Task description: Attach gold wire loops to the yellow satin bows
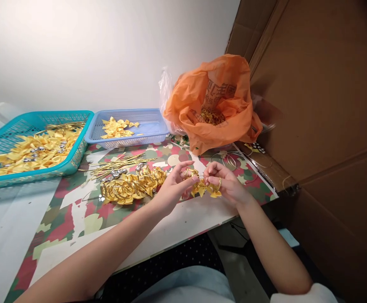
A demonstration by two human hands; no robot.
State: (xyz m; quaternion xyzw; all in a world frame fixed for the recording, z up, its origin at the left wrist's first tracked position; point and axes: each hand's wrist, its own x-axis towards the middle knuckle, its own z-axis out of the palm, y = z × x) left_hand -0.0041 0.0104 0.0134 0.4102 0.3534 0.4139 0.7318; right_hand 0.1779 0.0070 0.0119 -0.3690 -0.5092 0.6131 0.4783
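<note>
The left hand [174, 184] and right hand [225, 183] are clamped on gold-wired yellow bows [202, 189], near a bow pile [129, 188].

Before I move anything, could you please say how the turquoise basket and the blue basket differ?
The turquoise basket looks larger than the blue basket. Yellow ribbon pieces cover much of the turquoise one, while the blue one's small heap leaves bare floor. Silver pieces show in the turquoise basket, none in the blue. Both have perforated sides.
</note>
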